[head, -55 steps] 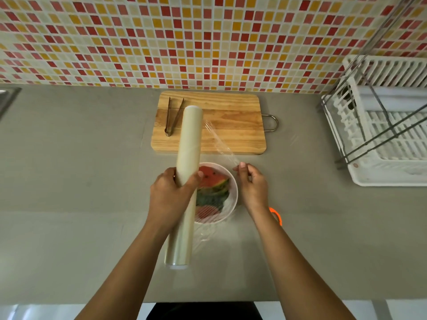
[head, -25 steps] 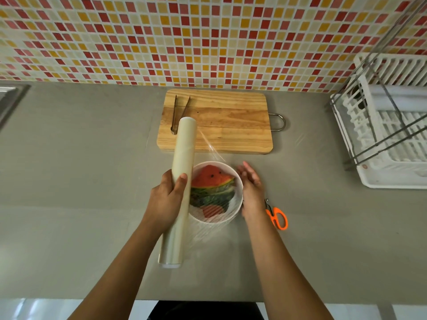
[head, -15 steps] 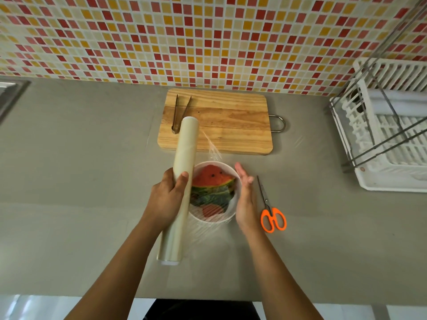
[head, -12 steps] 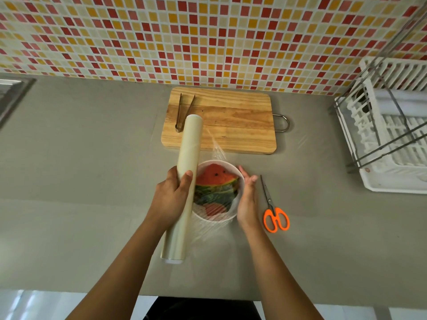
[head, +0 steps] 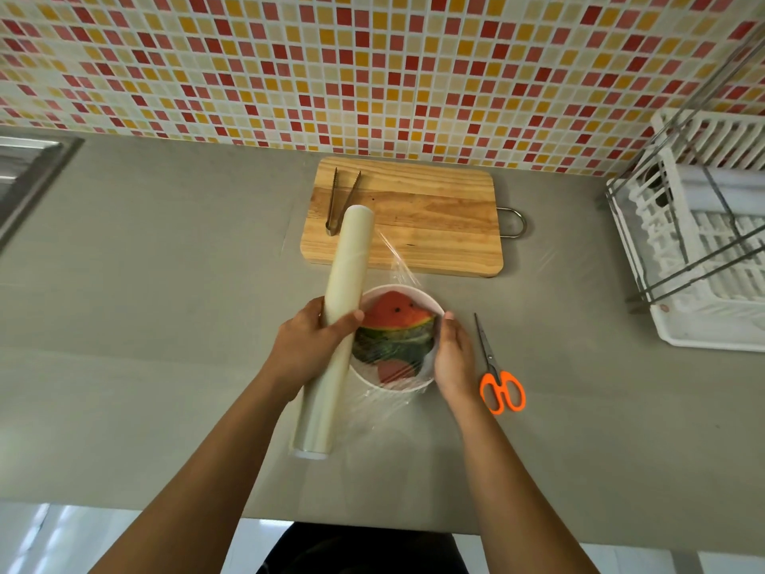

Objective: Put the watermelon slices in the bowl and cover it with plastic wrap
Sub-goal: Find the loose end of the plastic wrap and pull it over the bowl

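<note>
Tabletop [head: 165, 308], grey; white bowl [head: 398, 287] near its front centre, holding watermelon slices [head: 393, 325], red flesh uppermost, green rind below; clear film [head: 400, 270] stretched over the bowl from the plastic wrap roll [head: 345, 267]; left hand [head: 308, 345] curled round the roll just left of the bowl; right hand [head: 453, 360] flat, fingers straight, pressed to the bowl's right side; orange-handled scissors [head: 500, 385] just right of that hand; wooden cutting board [head: 434, 217] behind, metal tongs [head: 341, 200] on it; white dish rack [head: 703, 275] far right.
</note>
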A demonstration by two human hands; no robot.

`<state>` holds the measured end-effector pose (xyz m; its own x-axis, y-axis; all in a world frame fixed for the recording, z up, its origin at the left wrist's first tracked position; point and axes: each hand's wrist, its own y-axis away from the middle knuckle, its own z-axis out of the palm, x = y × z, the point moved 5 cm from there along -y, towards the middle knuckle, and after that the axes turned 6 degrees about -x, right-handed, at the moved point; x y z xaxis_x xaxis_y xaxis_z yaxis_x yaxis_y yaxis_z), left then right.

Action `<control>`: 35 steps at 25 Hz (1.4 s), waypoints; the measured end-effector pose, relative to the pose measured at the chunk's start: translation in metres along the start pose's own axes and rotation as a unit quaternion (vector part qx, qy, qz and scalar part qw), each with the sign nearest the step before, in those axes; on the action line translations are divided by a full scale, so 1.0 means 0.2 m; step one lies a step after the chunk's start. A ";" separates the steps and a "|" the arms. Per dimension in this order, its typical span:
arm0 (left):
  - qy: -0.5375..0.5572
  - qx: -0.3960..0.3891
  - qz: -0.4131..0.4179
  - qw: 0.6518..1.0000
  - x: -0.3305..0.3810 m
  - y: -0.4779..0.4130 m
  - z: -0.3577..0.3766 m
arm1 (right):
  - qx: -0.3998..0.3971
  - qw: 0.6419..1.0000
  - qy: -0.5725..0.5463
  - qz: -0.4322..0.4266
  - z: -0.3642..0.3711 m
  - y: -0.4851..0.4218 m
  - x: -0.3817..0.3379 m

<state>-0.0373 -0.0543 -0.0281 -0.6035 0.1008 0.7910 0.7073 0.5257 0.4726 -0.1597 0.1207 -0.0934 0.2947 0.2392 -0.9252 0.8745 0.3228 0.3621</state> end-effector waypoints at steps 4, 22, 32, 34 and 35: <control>0.140 -0.037 -0.031 0.989 -0.08 -0.01 -0.03 | 0.012 1.000 0.020 -0.003 -0.01 0.00 -0.01; 0.179 -0.035 -0.046 0.982 -0.26 -0.01 0.04 | 0.062 0.993 0.098 -0.021 -0.01 0.00 -0.04; 0.131 -0.049 -0.017 0.990 -0.15 -0.07 0.17 | 0.078 0.995 0.054 -0.004 -0.16 -0.19 -0.07; 0.168 -0.055 -0.030 0.984 -0.17 -0.05 0.18 | 0.075 0.996 0.056 -0.005 -0.16 -0.20 -0.06; 0.182 -0.056 -0.044 0.981 -0.18 -0.04 0.18 | 0.074 0.996 0.055 -0.007 -0.16 -0.20 -0.06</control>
<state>-0.0344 -0.0332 -0.0750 -0.5060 -0.2601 0.8224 0.7071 0.4209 0.5682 -0.2101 0.1339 -0.0927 0.2462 0.3364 -0.9090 0.9279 0.1892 0.3213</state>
